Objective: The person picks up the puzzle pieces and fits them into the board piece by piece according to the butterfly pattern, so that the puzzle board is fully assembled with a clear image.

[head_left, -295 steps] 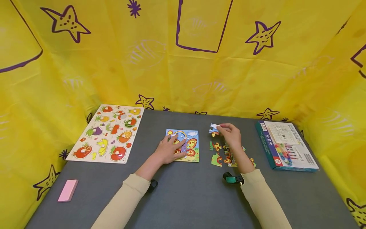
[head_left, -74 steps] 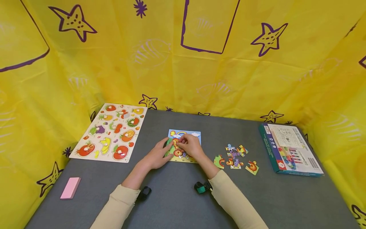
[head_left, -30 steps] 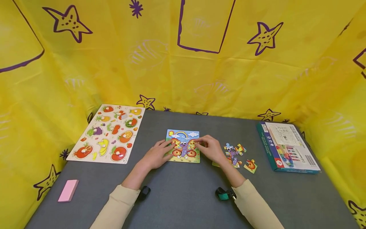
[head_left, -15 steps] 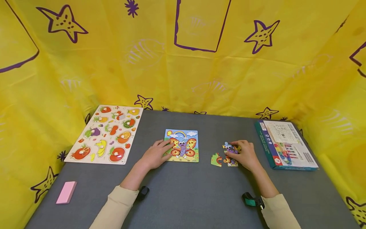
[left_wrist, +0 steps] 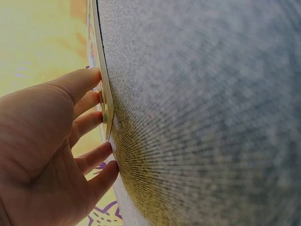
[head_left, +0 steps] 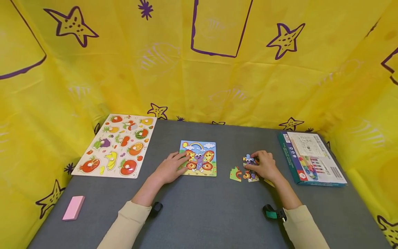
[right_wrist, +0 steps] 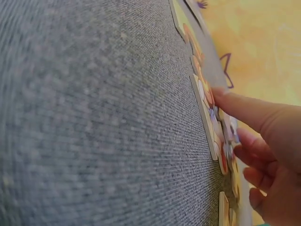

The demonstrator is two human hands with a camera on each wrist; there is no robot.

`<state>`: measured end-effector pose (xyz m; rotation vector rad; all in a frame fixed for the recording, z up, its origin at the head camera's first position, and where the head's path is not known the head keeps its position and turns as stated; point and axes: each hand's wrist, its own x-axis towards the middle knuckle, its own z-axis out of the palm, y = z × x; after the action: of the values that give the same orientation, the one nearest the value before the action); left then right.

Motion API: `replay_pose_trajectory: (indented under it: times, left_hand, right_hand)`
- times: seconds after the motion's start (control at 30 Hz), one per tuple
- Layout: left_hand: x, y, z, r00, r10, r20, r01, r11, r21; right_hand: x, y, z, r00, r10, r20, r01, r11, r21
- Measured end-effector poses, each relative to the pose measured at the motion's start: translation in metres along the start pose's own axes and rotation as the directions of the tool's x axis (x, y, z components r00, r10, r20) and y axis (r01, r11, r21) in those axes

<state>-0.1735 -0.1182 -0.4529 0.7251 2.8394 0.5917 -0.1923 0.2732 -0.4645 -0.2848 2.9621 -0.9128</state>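
Note:
The square butterfly puzzle board (head_left: 199, 166) lies at the middle of the table, and several of its pieces are set in it. My left hand (head_left: 169, 168) rests at its left edge, fingertips on the border; the left wrist view shows thumb and fingers (left_wrist: 89, 120) loosely spread along the board's side. To the right, my right hand (head_left: 264, 167) is over the loose pieces. Its thumb and index finger pinch a purple butterfly-head puzzle piece (head_left: 248, 160). A green-edged piece (head_left: 235, 174) and a lower-body piece (head_left: 252, 176) lie beside it. The right hand partly hides other pieces.
A fruit peg puzzle (head_left: 116, 147) lies at the back left, with a pink block (head_left: 73, 208) nearer the front. A teal-sided box (head_left: 312, 159) stands at the right. Yellow patterned cloth (head_left: 199, 86) rises behind the grey table (head_left: 199, 214).
Pieces have gone into the board, completing more of the butterfly. My right hand has moved from the board's right side back to the loose pieces; the left has stayed at the board's left edge.

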Motion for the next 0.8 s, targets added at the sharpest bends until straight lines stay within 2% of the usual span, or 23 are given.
replay_pose_trajectory:
  times: [0.13,0.27,0.37,0.43,0.57,0.63,0.7,0.8]
  left_hand:
    - [0.001,0.0,0.001,1.0,-0.002,0.005,0.002,1.0,-0.003]
    - [0.001,-0.001,0.002,1.0,0.0,0.005,0.0,1.0,0.002]
    - [0.001,-0.001,0.001,1.0,0.001,0.006,-0.001,1.0,0.0]
    - [0.001,0.0,0.001,1.0,0.0,0.005,0.0,1.0,0.0]
    - [0.001,0.0,0.0,1.0,-0.002,0.007,0.002,1.0,-0.001]
    - [0.001,0.0,0.001,1.0,0.0,0.007,0.0,1.0,-0.002]
    - [0.002,0.0,0.001,1.0,0.001,0.008,-0.001,1.0,-0.004]
    - [0.001,-0.001,0.001,1.0,-0.002,0.008,0.002,1.0,-0.003]
  right_hand:
    - [0.002,-0.001,0.0,1.0,0.026,-0.016,-0.025,0.999,0.048]
    - [0.007,-0.01,0.002,0.992,0.051,-0.115,-0.034,0.989,0.144]
    - [0.014,-0.024,0.007,0.983,0.081,-0.162,-0.04,0.97,0.239]
    - [0.02,-0.037,0.013,0.982,0.113,-0.15,-0.059,0.943,0.329]
    - [0.031,-0.067,0.031,0.984,0.164,-0.062,-0.108,0.847,0.521]
    - [0.036,-0.08,0.042,0.987,0.161,-0.028,-0.116,0.812,0.572]
    - [0.041,-0.093,0.053,0.989,0.151,-0.002,-0.121,0.802,0.585]
    - [0.047,-0.11,0.068,0.993,0.121,0.008,-0.105,0.824,0.556]
